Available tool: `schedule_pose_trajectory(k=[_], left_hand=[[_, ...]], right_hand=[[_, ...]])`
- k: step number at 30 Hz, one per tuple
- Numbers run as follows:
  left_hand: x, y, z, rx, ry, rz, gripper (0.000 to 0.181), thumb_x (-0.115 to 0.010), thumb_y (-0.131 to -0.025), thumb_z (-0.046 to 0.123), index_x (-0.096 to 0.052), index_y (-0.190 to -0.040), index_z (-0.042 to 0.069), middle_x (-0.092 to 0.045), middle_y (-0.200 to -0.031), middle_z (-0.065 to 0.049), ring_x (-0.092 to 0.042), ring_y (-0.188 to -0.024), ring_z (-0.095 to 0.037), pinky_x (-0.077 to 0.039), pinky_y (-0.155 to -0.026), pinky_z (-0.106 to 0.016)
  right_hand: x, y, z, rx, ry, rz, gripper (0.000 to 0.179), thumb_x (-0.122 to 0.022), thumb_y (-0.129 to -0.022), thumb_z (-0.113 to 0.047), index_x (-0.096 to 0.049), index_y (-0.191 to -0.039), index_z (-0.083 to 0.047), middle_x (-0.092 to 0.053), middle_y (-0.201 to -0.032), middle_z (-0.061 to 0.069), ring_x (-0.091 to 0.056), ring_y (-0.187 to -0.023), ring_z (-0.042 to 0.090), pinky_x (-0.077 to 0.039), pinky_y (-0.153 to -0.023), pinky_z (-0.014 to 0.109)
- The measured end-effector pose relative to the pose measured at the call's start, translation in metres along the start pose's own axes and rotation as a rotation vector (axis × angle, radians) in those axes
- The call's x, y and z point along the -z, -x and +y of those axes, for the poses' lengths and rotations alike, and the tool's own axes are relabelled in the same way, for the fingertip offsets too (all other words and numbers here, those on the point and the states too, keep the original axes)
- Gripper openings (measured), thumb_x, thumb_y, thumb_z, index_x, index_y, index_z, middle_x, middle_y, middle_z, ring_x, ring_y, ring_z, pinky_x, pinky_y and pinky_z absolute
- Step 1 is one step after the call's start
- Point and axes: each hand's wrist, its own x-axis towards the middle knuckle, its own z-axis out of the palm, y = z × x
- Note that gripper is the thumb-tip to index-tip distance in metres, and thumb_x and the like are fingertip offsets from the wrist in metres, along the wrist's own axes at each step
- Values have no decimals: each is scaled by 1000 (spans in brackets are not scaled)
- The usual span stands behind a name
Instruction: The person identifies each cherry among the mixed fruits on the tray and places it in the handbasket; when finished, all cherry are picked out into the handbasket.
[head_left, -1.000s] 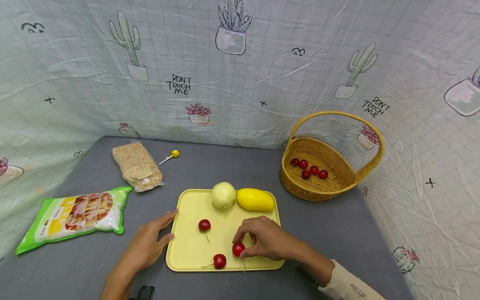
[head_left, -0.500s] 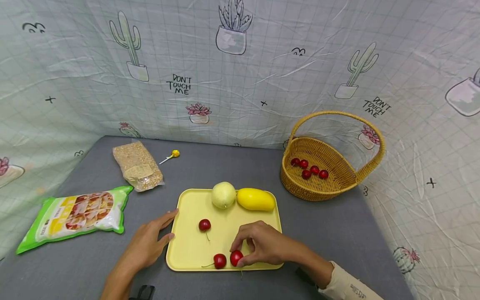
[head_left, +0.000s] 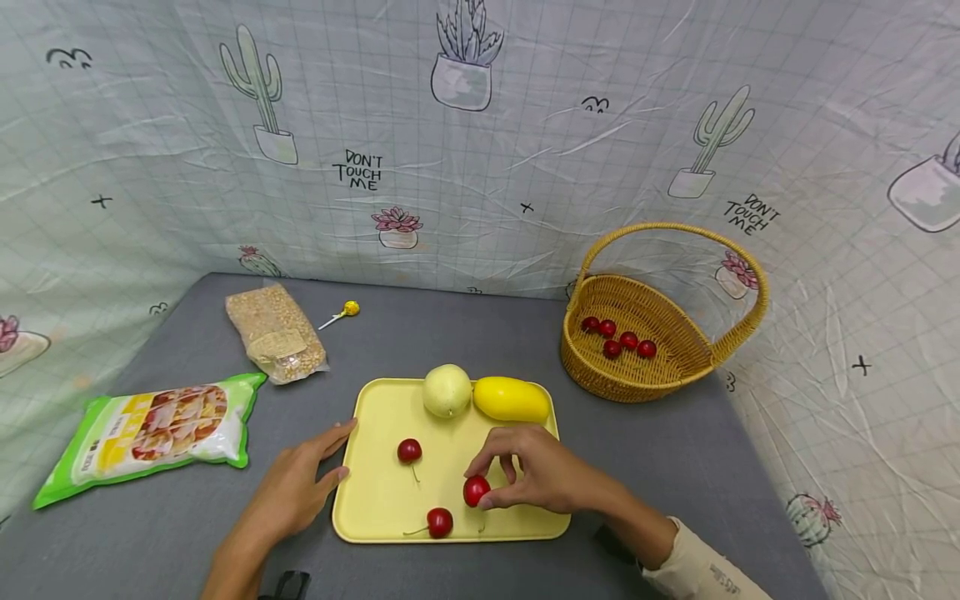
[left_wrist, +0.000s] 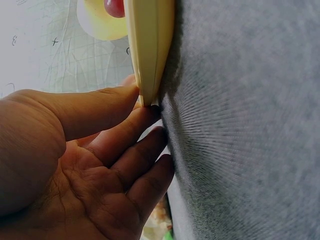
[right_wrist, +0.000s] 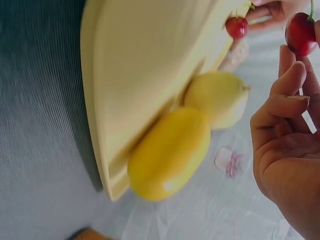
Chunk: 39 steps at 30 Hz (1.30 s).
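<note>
My right hand pinches a red cherry between thumb and fingertips over the front part of the yellow tray. In the right wrist view this cherry shows a green stem. Two more cherries lie on the tray: one by the front rim, another left of the middle. A pale green round fruit and a yellow oblong fruit rest along the tray's back. My left hand touches the tray's left edge with thumb and index finger spread, the other fingers loosely extended below the rim.
A wicker basket with a tall handle stands at the back right, several cherries inside. On the left lie a green-and-white food bag, a clear bag of kernels and a yellow lollipop. A patterned cloth hangs behind.
My right hand, holding the cherry, first moved toward the front rim beside the other cherry, then back up and away from it. The left hand has stayed at the tray's edge.
</note>
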Motion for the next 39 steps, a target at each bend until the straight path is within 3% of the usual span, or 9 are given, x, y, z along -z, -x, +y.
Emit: schedule_pose_trajectory(k=[8, 15, 20, 39], left_hand=[[-1, 0, -1, 7, -4, -3, 65, -77, -94, 4, -56, -155, 7, -61, -150, -24, -58, -138, -51, -47, -110, -70], [-1, 0, -2, 10, -2, -13, 66, -77, -94, 4, -55, -156, 7, -61, -150, -23, -58, -138, -50, -47, -110, -70], [-1, 0, -2, 10, -2, -18, 66, -77, -94, 5, -54, -156, 7, -60, -151, -24, -58, -138, -50, -48, -110, -70], [-1, -1, -2, 20, 2, -33, 66, -77, -95, 5, -54, -157, 8, -58, -153, -25, -57, -139, -51, -47, -110, -70]], right_hand=[[24, 2, 3, -20, 18, 129, 24, -90, -87, -30, -82, -109, -24, -78, -101, -10, -58, -68, 6, -56, -61, 32], [48, 6, 8, -79, 73, 249, 28, -94, -83, -27, -82, -108, -25, -75, -96, -10, -57, -68, 10, -51, -57, 22], [64, 11, 16, -113, 117, 314, 29, -93, -83, -25, -81, -109, -25, -70, -91, -9, -54, -66, 10, -49, -56, 22], [120, 28, 55, -272, 12, 518, 29, -87, -90, -16, -81, -118, -15, -62, -81, 12, -49, -64, 21, -41, -50, 25]])
